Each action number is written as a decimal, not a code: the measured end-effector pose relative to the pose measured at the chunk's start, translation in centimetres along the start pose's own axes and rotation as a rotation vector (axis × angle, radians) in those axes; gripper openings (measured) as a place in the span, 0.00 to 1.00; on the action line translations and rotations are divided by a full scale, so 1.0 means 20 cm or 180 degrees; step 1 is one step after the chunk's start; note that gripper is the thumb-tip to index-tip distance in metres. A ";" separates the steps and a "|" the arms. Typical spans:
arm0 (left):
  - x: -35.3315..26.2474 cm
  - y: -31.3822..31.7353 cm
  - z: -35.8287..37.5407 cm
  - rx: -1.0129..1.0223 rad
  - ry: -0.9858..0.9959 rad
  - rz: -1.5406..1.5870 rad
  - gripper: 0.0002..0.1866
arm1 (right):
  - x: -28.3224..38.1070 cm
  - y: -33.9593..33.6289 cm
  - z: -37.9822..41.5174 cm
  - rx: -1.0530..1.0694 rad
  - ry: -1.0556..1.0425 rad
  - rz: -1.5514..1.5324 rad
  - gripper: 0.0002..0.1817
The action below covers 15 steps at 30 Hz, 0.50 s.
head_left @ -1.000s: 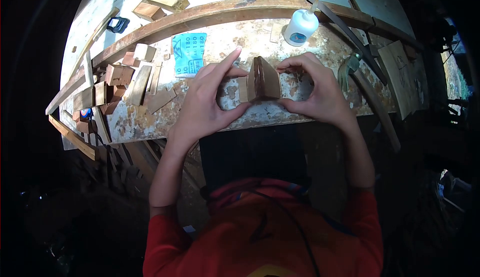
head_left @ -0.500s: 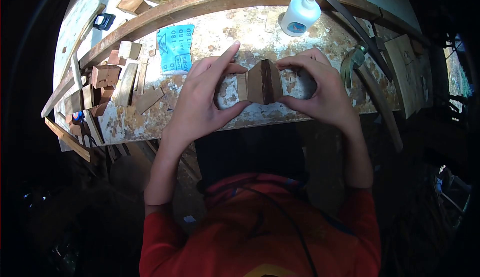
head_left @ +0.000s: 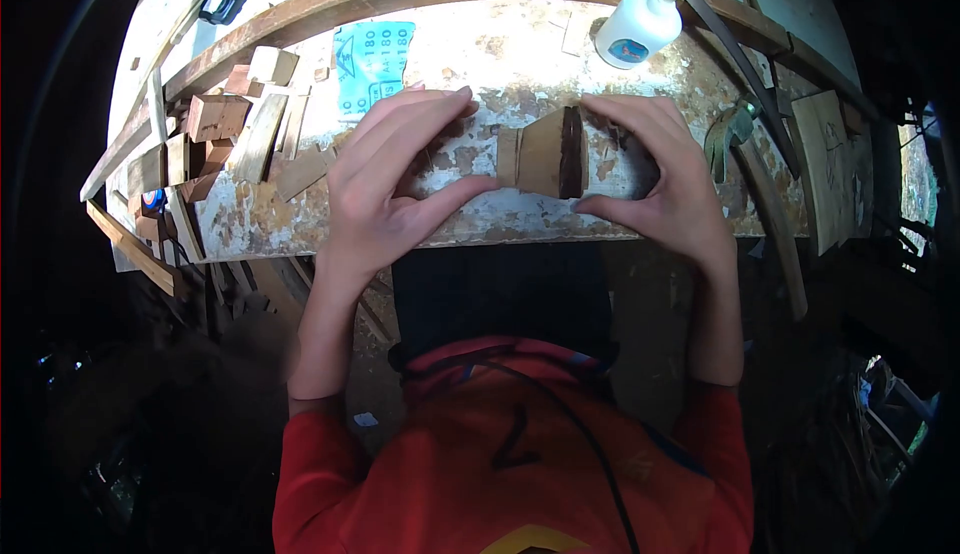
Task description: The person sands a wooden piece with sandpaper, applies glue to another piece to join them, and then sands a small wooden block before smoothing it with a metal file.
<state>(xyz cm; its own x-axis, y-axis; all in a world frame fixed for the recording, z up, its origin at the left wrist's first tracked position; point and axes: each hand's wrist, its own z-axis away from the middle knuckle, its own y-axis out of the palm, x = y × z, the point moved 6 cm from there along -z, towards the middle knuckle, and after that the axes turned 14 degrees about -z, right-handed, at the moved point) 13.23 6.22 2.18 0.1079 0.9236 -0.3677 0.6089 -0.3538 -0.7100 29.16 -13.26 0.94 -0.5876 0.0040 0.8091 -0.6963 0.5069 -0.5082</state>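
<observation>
A small tapered wooden block (head_left: pixel 537 157) lies on the bench between my hands, its narrow end to the left. A dark brown strip (head_left: pixel 571 154) runs across its wide right end, with a thin light piece beyond it. My left hand (head_left: pixel 385 174) is open at the narrow end, fingers spread and the thumb tip close to the wood; whether it touches cannot be made out. On the other side my right hand (head_left: pixel 675 174) curves open around the wide end, its thumb and fingertips beside the edges.
Across the worn workbench (head_left: pixel 270 224) runs a long wooden rail (head_left: pixel 420 4). A white glue bottle (head_left: pixel 638 29) stands near it at the right. Blue sandpaper (head_left: pixel 372 64) lies left of centre. Several wood offcuts (head_left: pixel 215 117) crowd the left; a hammer (head_left: pixel 738 124) lies right.
Both hands were gripping the block and have loosened, with fingers now apart from it. The block has turned so its side shows more. The camera view has shifted slightly.
</observation>
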 end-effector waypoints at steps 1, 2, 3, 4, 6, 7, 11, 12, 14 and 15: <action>0.03 -0.05 0.03 -0.0226 0.0088 -0.0107 0.27 | 0.02 -0.01 0.00 -0.0064 -0.0039 0.0005 0.39; 0.09 -0.10 0.07 -0.0223 -0.0557 0.0058 0.17 | 0.05 -0.03 0.00 -0.0125 -0.0077 0.0009 0.38; 0.14 -0.16 0.14 -0.0233 -0.1199 0.0223 0.07 | 0.07 -0.05 0.00 -0.0188 -0.0123 0.0016 0.37; 0.22 -0.21 0.21 -0.0239 -0.1424 0.0354 0.07 | 0.09 -0.07 0.01 -0.0286 -0.0141 0.0006 0.34; 0.33 -0.32 0.31 -0.0392 -0.1735 0.0455 0.08 | 0.13 -0.12 0.05 -0.0480 -0.0189 -0.0028 0.28; 0.35 -0.35 0.33 -0.0537 -0.1818 0.0432 0.10 | 0.12 -0.16 0.08 -0.0631 -0.0236 -0.0065 0.22; 0.33 -0.45 0.32 -0.0638 -0.1651 -0.0380 0.17 | 0.07 -0.30 0.23 -0.1142 -0.0123 -0.0636 0.03; 0.32 -0.47 0.34 -0.0353 -0.1644 -0.0619 0.17 | 0.05 -0.34 0.25 -0.1178 -0.0034 -0.0883 0.08; 0.29 -0.52 0.33 -0.0143 -0.1297 -0.1159 0.14 | 0.02 -0.35 0.28 -0.1906 0.0224 -0.0754 0.08; 0.27 -0.54 0.31 -0.0051 -0.1179 -0.1461 0.12 | 0.07 -0.35 0.24 -0.2108 0.0119 -0.0522 0.08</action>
<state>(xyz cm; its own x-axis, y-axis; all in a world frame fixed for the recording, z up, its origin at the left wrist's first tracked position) 2.27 14.10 4.14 -0.4493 0.8678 -0.2124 0.5405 0.0748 -0.8380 31.19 -20.92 4.21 -0.4730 -0.0941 0.8760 -0.3691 0.9240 -0.1001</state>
